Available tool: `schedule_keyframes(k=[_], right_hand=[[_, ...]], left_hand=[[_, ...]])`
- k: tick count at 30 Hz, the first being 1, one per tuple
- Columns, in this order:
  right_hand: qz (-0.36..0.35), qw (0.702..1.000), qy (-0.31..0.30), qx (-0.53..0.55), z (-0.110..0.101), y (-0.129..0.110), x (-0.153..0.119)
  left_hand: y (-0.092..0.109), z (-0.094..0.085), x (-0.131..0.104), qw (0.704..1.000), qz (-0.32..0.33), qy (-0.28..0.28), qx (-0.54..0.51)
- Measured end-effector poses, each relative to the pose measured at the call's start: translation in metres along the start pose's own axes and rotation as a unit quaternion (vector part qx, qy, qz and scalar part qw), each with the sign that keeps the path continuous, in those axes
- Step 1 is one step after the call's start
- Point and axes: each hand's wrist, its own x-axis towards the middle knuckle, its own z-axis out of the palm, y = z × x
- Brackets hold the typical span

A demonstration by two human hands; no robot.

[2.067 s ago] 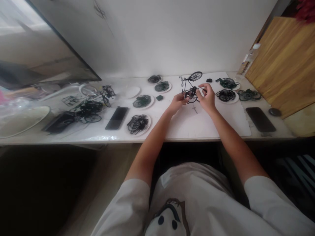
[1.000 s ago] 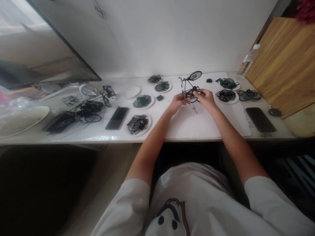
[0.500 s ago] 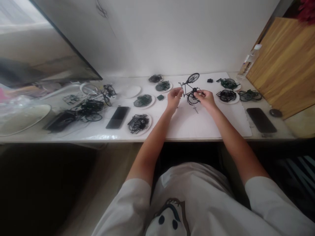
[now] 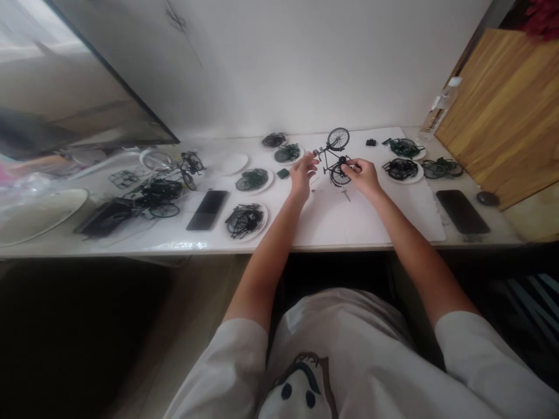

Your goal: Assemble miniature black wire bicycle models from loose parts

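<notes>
A small black model bicycle (image 4: 334,155) is held over the white board (image 4: 336,224), one wheel toward the wall and the other nearer me. My right hand (image 4: 363,176) pinches it beside the near wheel. Just left of the handlebar is my left hand (image 4: 304,173), its fingers apart and slightly curled, with nothing seen in them. A thin part (image 4: 346,194) lies on the board below the near wheel. Left of my left hand sits a small dark green piece (image 4: 283,173); a small black piece (image 4: 371,142) is near the board's back edge.
Plates of dark parts (image 4: 246,221) stand on both sides. A phone (image 4: 207,210) lies at the left, another phone (image 4: 463,212) at the right. More model bicycles (image 4: 162,195) crowd the far left; a bottle (image 4: 440,109) stands back right.
My left hand has come off the bicycle and moved slightly left, its fingers spreading. The bicycle has shifted a little left and turned slightly in my right hand.
</notes>
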Motion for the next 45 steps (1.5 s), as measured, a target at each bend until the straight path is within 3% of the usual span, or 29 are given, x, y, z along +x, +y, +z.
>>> schedule_keyframes(k=[4, 9, 15, 21, 25, 34, 45], right_hand=[[-0.006, 1.0, 0.012, 0.007, -0.001, -0.002, 0.0], [-0.01, 1.0, 0.021, 0.02, -0.002, -0.001, 0.001], [-0.013, 0.999, 0.025, 0.029, -0.001, 0.002, 0.002], [-0.008, 0.999, 0.022, 0.033, 0.0, 0.006, 0.005], [-0.002, 1.0, 0.002, 0.029, 0.0, 0.012, 0.006], [-0.182, 0.981, 0.038, -0.053, -0.007, 0.008, 0.0], [-0.212, 0.975, 0.036, -0.055, -0.009, 0.007, -0.002]], left_hand=[[0.0, -0.003, 0.001, 0.999, -0.014, 0.0, -0.052], [0.0, 0.007, -0.006, 0.998, -0.059, -0.018, 0.006], [0.002, 0.009, -0.01, 0.994, -0.079, -0.071, 0.006], [-0.003, 0.009, -0.01, 0.993, -0.048, -0.109, 0.004], [-0.01, 0.01, -0.007, 0.996, -0.022, -0.085, 0.008], [-0.014, 0.008, -0.004, 0.999, 0.024, -0.041, 0.02], [-0.01, 0.009, -0.005, 0.998, 0.027, -0.045, 0.03]])
